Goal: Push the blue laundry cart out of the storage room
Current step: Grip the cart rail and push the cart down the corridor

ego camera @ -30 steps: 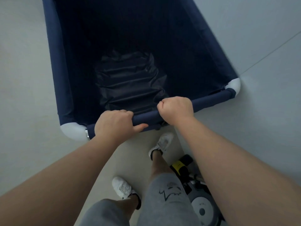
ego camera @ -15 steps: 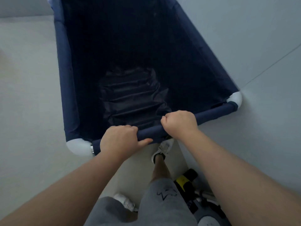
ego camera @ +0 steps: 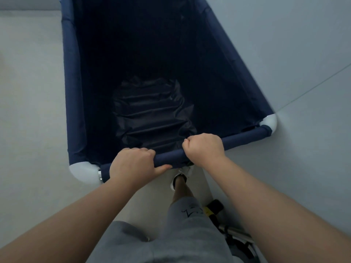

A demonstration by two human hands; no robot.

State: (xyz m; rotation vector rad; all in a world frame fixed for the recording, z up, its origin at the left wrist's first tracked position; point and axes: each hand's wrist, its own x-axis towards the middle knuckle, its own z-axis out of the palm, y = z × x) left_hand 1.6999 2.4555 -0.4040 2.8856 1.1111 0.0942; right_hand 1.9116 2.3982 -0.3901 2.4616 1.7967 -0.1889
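The blue laundry cart (ego camera: 73, 92) fills the upper middle of the head view, a deep fabric bin with white plastic corner caps and a dark crumpled liner at the bottom. My left hand (ego camera: 133, 164) grips the near rim bar close to the left corner. My right hand (ego camera: 204, 149) is wrapped around the same bar further right. Both arms reach forward from the bottom of the view. The cart's far end is cut off by the top edge.
A pale wall (ego camera: 284, 54) runs along the cart's right side, touching the near right corner cap (ego camera: 270, 123). Pale floor (ego camera: 28, 111) lies to the left. A black and yellow machine (ego camera: 214, 207) stands by my right leg at the bottom right.
The cart has rolled forward and swung slightly, with both hands keeping their grip on the bar. My left foot has dropped out of view and the right foot is stepping forward.
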